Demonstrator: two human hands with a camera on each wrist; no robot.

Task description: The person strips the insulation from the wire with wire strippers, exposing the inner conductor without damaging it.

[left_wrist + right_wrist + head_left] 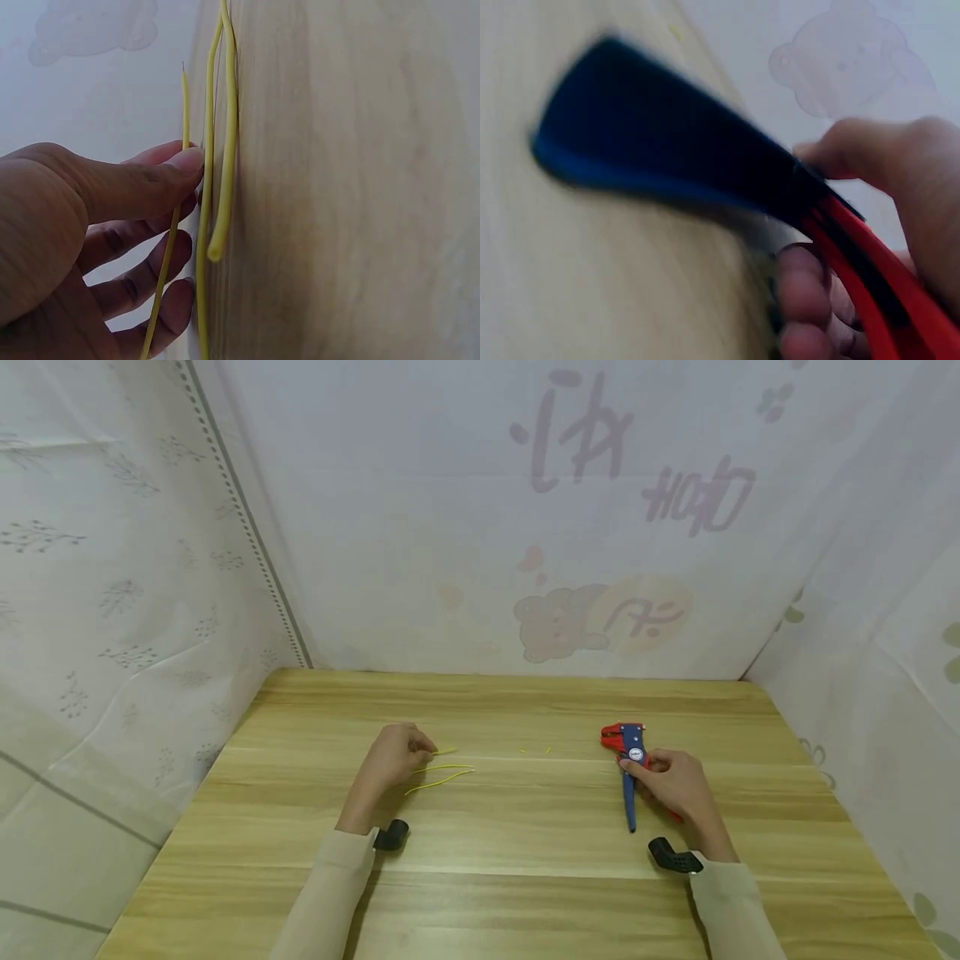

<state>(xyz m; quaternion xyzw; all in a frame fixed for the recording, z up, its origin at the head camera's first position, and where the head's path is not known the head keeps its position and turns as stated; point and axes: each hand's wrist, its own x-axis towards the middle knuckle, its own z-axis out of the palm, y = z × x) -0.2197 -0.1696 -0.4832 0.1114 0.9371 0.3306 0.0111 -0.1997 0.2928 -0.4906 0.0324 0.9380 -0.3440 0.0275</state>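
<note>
My left hand (392, 758) pinches a thin yellow wire (186, 112) between thumb and fingers, low over the left half of the table. A fine bare tip shows at the wire's upper end in the left wrist view. Two more yellow wires (438, 785) lie beside that hand, their far ends close together. On the right, my right hand (675, 783) holds a wire stripper (630, 793) around its middle. Its body and one handle are blue, while the nose and other handle are red. In the right wrist view a blue handle reaches out past the fingers, partly blurred.
Two tiny yellow scraps (548, 750) lie between the hands on the wooden table (517, 827). Patterned cloth (420, 527) hangs along the table's back edge and both sides. A black wrist device (392, 835) sits at each sleeve.
</note>
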